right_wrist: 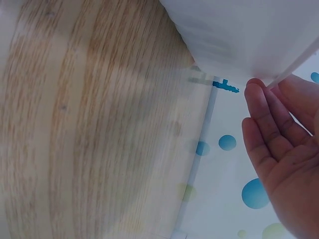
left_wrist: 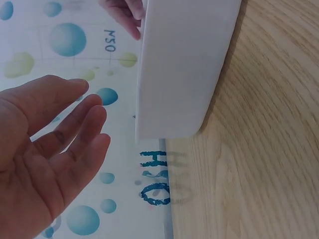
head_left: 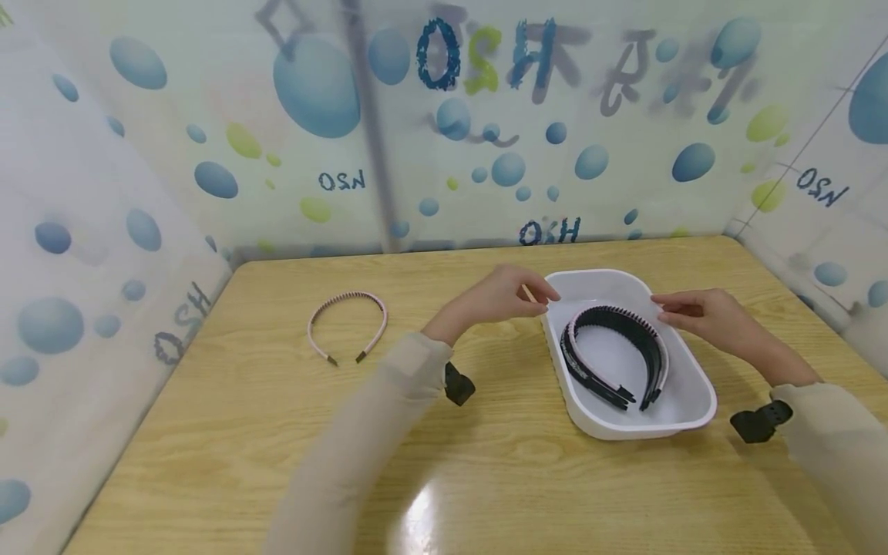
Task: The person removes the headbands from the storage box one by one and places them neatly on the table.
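Note:
A white plastic basin stands on the table, with several headbands inside. Black headbands lie stacked there with a pale pink toothed headband. My right hand pinches the basin's right rim; in the right wrist view the fingers press its outer wall, the thumb on the far side of the rim. At the far left corner of the basin is my left hand, its fingers loosely bent. The left wrist view shows this hand apart from the basin wall, holding nothing.
Another pale pink headband lies on the wooden table, left of my left hand. Behind the table hangs a white sheet printed with blue and green bubbles, which continues along both sides.

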A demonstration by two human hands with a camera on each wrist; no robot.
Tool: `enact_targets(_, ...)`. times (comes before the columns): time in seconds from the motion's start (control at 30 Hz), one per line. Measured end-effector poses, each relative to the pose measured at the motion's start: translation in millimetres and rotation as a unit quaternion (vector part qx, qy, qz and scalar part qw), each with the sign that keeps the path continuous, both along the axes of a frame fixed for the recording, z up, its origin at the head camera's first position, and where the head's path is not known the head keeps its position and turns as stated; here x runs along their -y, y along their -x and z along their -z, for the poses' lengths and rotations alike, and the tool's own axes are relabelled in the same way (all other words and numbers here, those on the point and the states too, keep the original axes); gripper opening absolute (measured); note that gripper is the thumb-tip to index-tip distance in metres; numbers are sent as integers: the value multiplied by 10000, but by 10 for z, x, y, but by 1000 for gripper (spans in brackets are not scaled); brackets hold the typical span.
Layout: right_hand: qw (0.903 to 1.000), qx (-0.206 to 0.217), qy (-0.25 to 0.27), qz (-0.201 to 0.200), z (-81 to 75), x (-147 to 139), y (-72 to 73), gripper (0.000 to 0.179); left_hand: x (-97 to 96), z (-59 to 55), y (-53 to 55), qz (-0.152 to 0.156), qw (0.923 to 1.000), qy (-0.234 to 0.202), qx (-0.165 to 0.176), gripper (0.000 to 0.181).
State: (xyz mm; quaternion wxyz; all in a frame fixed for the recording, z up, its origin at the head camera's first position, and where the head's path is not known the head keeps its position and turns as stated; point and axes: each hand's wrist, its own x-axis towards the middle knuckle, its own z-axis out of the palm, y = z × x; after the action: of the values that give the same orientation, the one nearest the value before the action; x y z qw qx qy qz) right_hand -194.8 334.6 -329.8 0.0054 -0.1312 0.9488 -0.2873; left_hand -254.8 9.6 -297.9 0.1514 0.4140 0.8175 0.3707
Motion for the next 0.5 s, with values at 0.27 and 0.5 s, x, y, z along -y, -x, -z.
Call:
enact_targets(0.27,9999,-89,43,-52,15,-11,7,36,-270,35,0,-53,9993,347,-133,23)
enact_targets(0.5,9999,-101,30,-24,19,-13,11,37,-448,45,18,-222,9985,489,-50,22)
